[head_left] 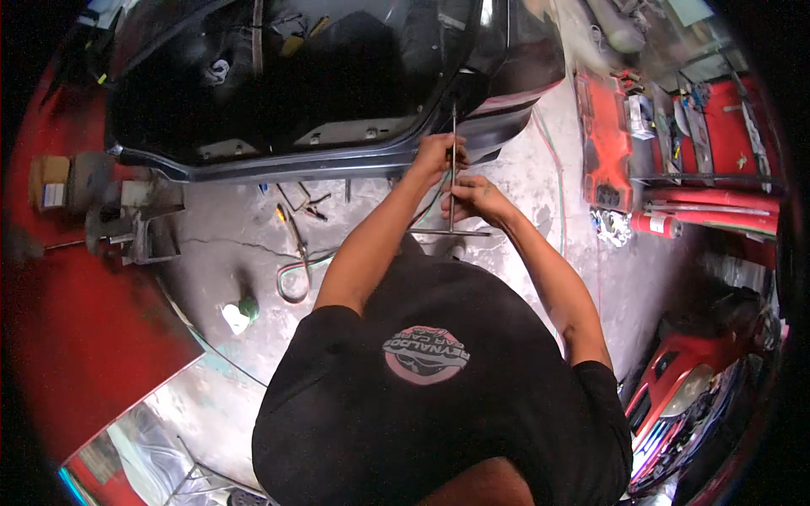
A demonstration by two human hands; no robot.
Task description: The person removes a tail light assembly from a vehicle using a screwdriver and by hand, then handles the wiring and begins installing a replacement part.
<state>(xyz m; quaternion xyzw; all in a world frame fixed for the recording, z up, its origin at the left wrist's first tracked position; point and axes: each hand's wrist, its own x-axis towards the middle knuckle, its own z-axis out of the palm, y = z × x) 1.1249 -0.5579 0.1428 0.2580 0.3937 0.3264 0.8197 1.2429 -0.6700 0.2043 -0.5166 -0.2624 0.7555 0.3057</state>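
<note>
My left hand is closed round a long metal T-bar, just below the dark car body. The bar's far end reaches the black panel beside the body's opening. My right hand grips the same bar a little nearer to me, fingers curled round it. The crosspiece lies at the bar's near end, below both hands.
A torch with looped hoses and several hand tools lie on the concrete floor. Red panels stand left. A red shelf unit, a fire extinguisher and a red bumper are right.
</note>
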